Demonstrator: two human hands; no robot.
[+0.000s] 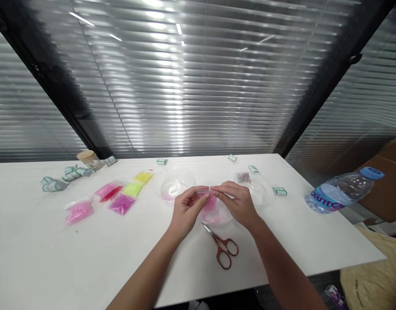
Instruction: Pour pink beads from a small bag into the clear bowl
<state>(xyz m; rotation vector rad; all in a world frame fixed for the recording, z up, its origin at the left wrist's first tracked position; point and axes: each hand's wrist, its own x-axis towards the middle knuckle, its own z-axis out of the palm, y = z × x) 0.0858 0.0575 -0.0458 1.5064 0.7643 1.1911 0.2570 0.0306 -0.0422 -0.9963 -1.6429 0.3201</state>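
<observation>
My left hand [186, 209] and my right hand [237, 202] meet at the middle of the white table [39, 254], fingers pinched on a small clear bag of pink beads [207, 198]. The bag hangs over a clear shallow bowl [217, 216] with pink beads in it. Brown-handled scissors [223, 246] lie shut just in front of the bowl, between my forearms.
Two more clear bowls [174, 184] [261, 189] sit behind my hands. Pink, yellow and green bead bags [120, 203] lie at the left, with small thread spools [52, 184] and a tan roll [87, 157] beyond. A water bottle [341, 191] lies at the right edge.
</observation>
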